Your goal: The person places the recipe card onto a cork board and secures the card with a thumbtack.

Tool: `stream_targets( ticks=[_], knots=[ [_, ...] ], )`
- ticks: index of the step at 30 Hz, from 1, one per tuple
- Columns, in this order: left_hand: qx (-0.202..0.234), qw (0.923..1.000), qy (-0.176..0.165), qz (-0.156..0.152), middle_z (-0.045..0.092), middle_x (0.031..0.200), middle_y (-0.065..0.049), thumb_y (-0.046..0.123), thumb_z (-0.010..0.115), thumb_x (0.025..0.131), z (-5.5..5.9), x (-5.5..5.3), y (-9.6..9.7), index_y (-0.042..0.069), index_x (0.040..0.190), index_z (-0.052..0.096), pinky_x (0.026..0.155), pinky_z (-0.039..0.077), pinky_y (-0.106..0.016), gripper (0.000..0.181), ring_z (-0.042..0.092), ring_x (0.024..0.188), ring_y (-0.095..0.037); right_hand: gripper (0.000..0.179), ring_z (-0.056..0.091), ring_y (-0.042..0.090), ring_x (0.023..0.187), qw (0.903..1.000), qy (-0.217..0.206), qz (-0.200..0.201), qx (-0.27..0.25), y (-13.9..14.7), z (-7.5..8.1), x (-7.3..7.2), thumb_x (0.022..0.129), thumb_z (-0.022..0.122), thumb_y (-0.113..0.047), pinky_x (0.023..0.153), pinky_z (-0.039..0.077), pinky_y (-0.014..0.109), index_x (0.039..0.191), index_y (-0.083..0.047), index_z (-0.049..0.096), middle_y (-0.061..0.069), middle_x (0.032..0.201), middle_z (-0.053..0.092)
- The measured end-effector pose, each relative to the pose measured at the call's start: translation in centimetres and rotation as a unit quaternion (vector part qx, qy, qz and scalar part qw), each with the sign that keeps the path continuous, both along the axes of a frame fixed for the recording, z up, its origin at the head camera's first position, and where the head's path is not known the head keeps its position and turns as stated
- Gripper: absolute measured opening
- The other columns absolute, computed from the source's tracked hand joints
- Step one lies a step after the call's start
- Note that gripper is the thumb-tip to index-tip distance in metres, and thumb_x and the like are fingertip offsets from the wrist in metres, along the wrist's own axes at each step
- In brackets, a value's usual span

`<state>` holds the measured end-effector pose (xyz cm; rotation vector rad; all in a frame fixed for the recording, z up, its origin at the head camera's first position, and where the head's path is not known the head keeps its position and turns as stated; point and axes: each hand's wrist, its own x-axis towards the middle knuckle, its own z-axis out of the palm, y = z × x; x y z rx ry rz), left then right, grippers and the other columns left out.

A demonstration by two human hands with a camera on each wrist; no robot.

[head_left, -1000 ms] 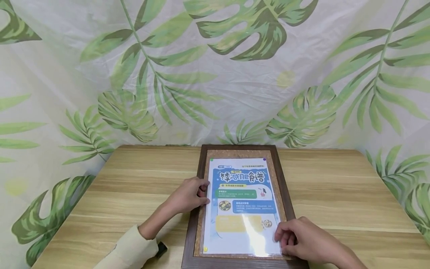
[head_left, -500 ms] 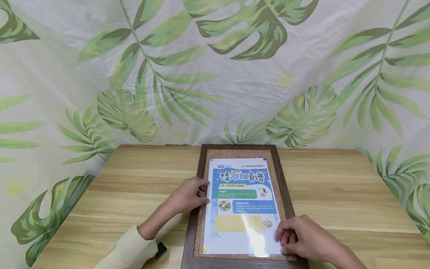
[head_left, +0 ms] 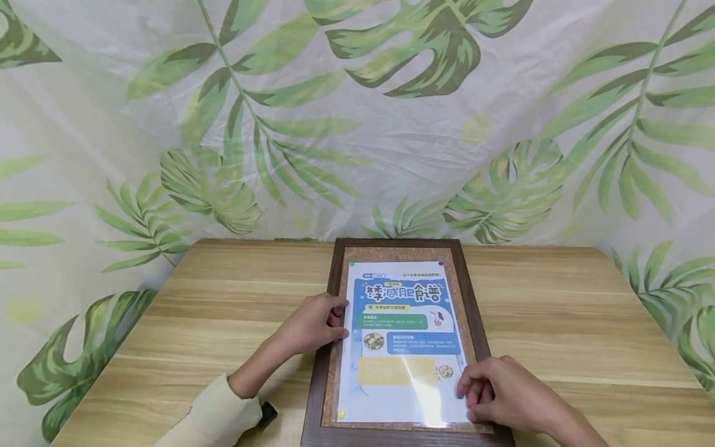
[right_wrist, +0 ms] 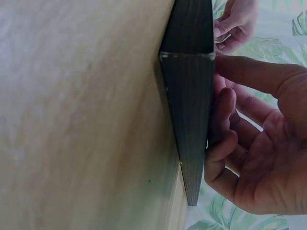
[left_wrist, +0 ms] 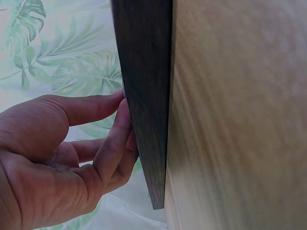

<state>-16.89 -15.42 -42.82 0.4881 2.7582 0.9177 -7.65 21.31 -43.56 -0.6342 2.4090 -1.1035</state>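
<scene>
A laminated poster, printed in blue, green and yellow with Chinese characters, lies on a cork board with a dark wooden frame. Round pins sit at three of its corners: green, purple and yellow. The left hand rests its thumb and fingertips on the poster's left edge, apart from each other. By the lower right corner, the right hand touches the poster with bent fingers and thumb. That corner is partly hidden by the hand.
The board lies flat on a wood-grain table, its far end close to a leaf-patterned curtain. A small black object lies beside the left sleeve.
The head view has shifted very slightly. Both hands, the poster and the board keep their places.
</scene>
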Motion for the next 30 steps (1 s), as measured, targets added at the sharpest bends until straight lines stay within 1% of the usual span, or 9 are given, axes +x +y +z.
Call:
stream_targets(
  ticks=[7, 15, 20, 22, 24, 26, 28, 29, 30],
  knots=[
    [-0.002, 1.0000, 0.001, 0.000, 0.068, 0.103, -0.009, 0.002, 0.087, 0.088, 0.0, 0.2, -0.1, -0.008, 0.134, 0.069, 0.074, 0.055, -0.030, 0.051, 0.059, 0.084, -0.015, 0.020, 0.058, -0.004, 0.065, 0.9999, -0.013, 0.002, -0.004, 0.1, 0.0, 0.2, 0.084, 0.088, -0.005, 0.057, 0.051, 0.021, 0.091, -0.020, 0.076, -0.015, 0.075, 0.065],
    [0.000, 1.0000, 0.001, -0.001, 0.068, 0.104, -0.009, 0.002, 0.087, 0.088, 0.0, 0.3, -0.1, -0.008, 0.134, 0.069, 0.074, 0.055, -0.029, 0.051, 0.059, 0.084, -0.014, 0.018, 0.057, -0.006, 0.065, 0.9999, 0.002, 0.015, -0.004, 0.2, -0.2, 0.3, 0.085, 0.087, -0.008, 0.057, 0.050, 0.020, 0.091, -0.021, 0.076, -0.018, 0.074, 0.064],
    [-0.002, 0.9998, -0.015, -0.011, 0.070, 0.110, -0.011, 0.005, 0.086, 0.089, 0.4, 0.6, -0.5, -0.009, 0.135, 0.068, 0.074, 0.056, -0.028, 0.051, 0.062, 0.087, -0.013, 0.013, 0.057, -0.006, 0.067, 0.9997, 0.016, 0.020, 0.000, 0.3, -0.2, 0.2, 0.088, 0.087, -0.012, 0.058, 0.051, 0.020, 0.094, -0.019, 0.077, -0.018, 0.075, 0.064],
    [0.002, 0.9995, -0.025, -0.017, 0.072, 0.112, -0.012, 0.007, 0.086, 0.091, 0.7, 0.7, -0.7, -0.009, 0.135, 0.068, 0.074, 0.057, -0.028, 0.050, 0.064, 0.088, -0.013, 0.010, 0.057, -0.006, 0.068, 0.9996, 0.022, 0.012, 0.008, 0.3, -0.1, 0.2, 0.090, 0.086, -0.016, 0.060, 0.052, 0.021, 0.096, -0.018, 0.078, -0.018, 0.076, 0.065],
    [0.004, 0.9993, -0.028, -0.025, 0.073, 0.110, -0.011, 0.009, 0.085, 0.092, 1.0, 0.8, -0.9, -0.009, 0.134, 0.069, 0.073, 0.057, -0.027, 0.049, 0.065, 0.087, -0.013, 0.010, 0.056, -0.006, 0.070, 0.9991, 0.035, 0.000, 0.022, 0.5, 0.0, 0.1, 0.092, 0.085, -0.018, 0.061, 0.051, 0.021, 0.099, -0.017, 0.078, -0.017, 0.078, 0.065],
    [0.005, 0.9990, -0.030, -0.032, 0.073, 0.102, -0.008, 0.011, 0.084, 0.094, 1.4, 0.9, -1.1, -0.007, 0.126, 0.072, 0.070, 0.055, -0.026, 0.039, 0.064, 0.083, -0.012, 0.011, 0.055, -0.005, 0.072, 0.9973, 0.057, -0.015, 0.043, 0.6, 0.2, -0.1, 0.092, 0.085, -0.020, 0.063, 0.050, 0.021, 0.100, -0.017, 0.078, -0.016, 0.080, 0.065],
    [0.005, 0.9990, -0.027, -0.037, 0.070, 0.093, -0.005, 0.012, 0.083, 0.095, 1.7, 1.0, -1.3, -0.005, 0.116, 0.072, 0.065, 0.051, -0.025, 0.029, 0.061, 0.078, -0.012, 0.012, 0.054, -0.005, 0.073, 0.9939, 0.078, -0.037, 0.068, 0.7, 0.5, -0.2, 0.092, 0.085, -0.022, 0.064, 0.049, 0.021, 0.102, -0.018, 0.079, -0.016, 0.081, 0.065],
    [0.004, 0.9989, -0.024, -0.040, 0.067, 0.089, -0.005, 0.013, 0.082, 0.096, 1.9, 1.0, -1.3, -0.004, 0.112, 0.072, 0.064, 0.049, -0.024, 0.026, 0.060, 0.077, -0.013, 0.013, 0.054, -0.004, 0.073, 0.9909, 0.093, -0.050, 0.084, 0.8, 0.6, -0.3, 0.092, 0.086, -0.024, 0.064, 0.049, 0.021, 0.102, -0.019, 0.079, -0.016, 0.082, 0.065],
    [0.003, 0.9990, -0.020, -0.040, 0.066, 0.089, -0.005, 0.013, 0.082, 0.096, 2.0, 1.1, -1.4, -0.004, 0.111, 0.071, 0.063, 0.048, -0.024, 0.025, 0.060, 0.077, -0.013, 0.014, 0.055, -0.004, 0.074, 0.9862, 0.112, -0.065, 0.103, 0.8, 0.7, -0.4, 0.092, 0.086, -0.027, 0.065, 0.049, 0.021, 0.103, -0.020, 0.079, -0.017, 0.083, 0.066]
  ],
)
